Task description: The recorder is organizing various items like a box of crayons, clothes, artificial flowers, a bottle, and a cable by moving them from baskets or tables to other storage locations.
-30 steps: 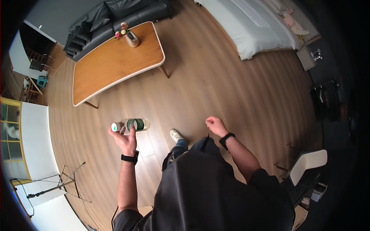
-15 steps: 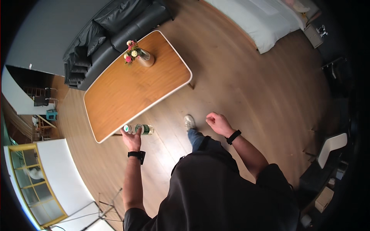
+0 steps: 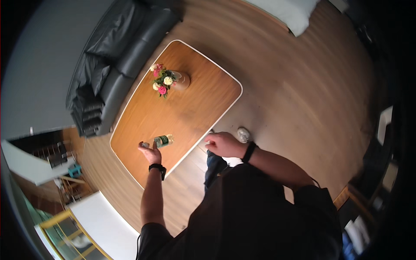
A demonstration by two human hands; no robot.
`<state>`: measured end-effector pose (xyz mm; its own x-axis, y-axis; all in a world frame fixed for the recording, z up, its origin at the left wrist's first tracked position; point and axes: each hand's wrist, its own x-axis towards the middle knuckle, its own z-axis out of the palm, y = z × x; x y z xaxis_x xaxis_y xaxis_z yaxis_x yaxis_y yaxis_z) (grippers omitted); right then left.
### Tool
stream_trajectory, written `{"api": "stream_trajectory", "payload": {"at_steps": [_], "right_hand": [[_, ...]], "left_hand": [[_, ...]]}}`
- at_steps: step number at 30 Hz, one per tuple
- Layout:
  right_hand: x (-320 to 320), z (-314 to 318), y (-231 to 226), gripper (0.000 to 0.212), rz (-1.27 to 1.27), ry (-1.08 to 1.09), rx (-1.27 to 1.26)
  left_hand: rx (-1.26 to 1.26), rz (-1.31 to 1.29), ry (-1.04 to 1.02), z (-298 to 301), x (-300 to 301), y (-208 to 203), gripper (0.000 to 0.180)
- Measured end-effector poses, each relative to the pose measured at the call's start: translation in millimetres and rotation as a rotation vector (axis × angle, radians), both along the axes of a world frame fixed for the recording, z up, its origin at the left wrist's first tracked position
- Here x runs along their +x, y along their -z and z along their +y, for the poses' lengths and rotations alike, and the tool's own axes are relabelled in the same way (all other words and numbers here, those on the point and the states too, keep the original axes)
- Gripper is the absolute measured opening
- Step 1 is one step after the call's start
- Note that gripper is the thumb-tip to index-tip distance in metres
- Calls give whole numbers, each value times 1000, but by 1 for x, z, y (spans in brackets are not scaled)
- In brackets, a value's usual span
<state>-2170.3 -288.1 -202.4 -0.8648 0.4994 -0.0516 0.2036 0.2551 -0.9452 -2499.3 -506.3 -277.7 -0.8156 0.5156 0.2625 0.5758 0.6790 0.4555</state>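
My left hand (image 3: 149, 151) holds a small clear bottle (image 3: 162, 140) with a green label and a pale cap, lying sideways in my fingers over the near part of a wooden coffee table (image 3: 190, 112). My right hand (image 3: 220, 144) hovers by the table's near edge with its fingers loosely curled and nothing in it. Both wrists wear dark bands.
A vase of pink and white flowers (image 3: 167, 81) stands on the far part of the table. A black sofa (image 3: 110, 56) lies beyond it. A white bed corner (image 3: 290, 13) sits at the top, and white furniture (image 3: 99, 219) at the lower left.
I have walked up to the table. The bottle in my left hand, earlier over the wooden floor, is now above the tabletop. My right hand has come closer to the table's edge.
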Motion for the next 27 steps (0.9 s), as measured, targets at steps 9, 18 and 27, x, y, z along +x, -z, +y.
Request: {"api": "stream_trajectory", "payload": {"at_steps": [9,18,27], "right_hand": [[-29,-30,10,16,-360,550,-165],[-76,-49,-6,18,-558,420,-28],[-89,-40,-8,19,-634,438,11]], "left_hand": [[-209,-239,-85,84,-152,108,50],[-171,-102,-113,64,-310,179,51],[-242,-166,-169,84,-367,203,52]]}}
